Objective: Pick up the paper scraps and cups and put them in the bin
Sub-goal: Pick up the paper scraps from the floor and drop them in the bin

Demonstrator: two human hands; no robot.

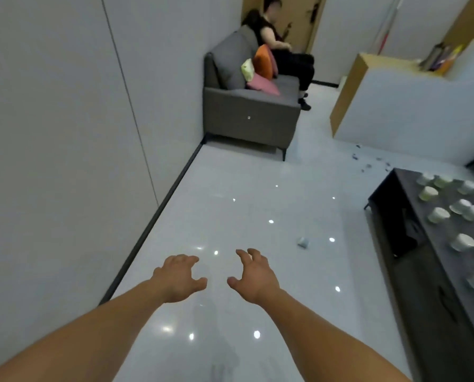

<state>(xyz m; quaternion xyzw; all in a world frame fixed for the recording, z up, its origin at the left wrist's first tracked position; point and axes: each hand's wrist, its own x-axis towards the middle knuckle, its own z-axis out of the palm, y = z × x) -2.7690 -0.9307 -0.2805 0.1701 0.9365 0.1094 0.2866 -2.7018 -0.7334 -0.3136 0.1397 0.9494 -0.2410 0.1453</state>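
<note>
Clock directions are taken from the hands.

- left hand (179, 277): palm down over the floor (230, 205), fingers apart and loosely curled, holding nothing.
- right hand (253, 277): just beside the left with a gap between the thumbs. Same pose: fingers spread, slightly hooked, gripping nothing. Neither hand touches anything.
- paper cup (303, 242): alone on the glossy white floor at 2 o'clock, near the right hand but apart from it. It looks tipped over, but it's too blurred to be sure.
- paper scraps (368, 162): small dark bits scattered on the floor between 1 and 2 o'clock, well past the cup and by the foot of the counter (395, 114).
- cups (438, 215): about a dozen white and pale green ones spread over the top of the dark low cabinet (420, 274), between 2 and 3 o'clock. Motion blur, so I can't tell which way up they are.
- grey sofa (252, 119): at 12 o'clock against the wall (65, 133), with orange, pink and pale cushions (263, 62) on it. A person (285, 53) is seated at its far end.
- The wall runs along 9 o'clock, with a dark skirting strip at its base.
</note>
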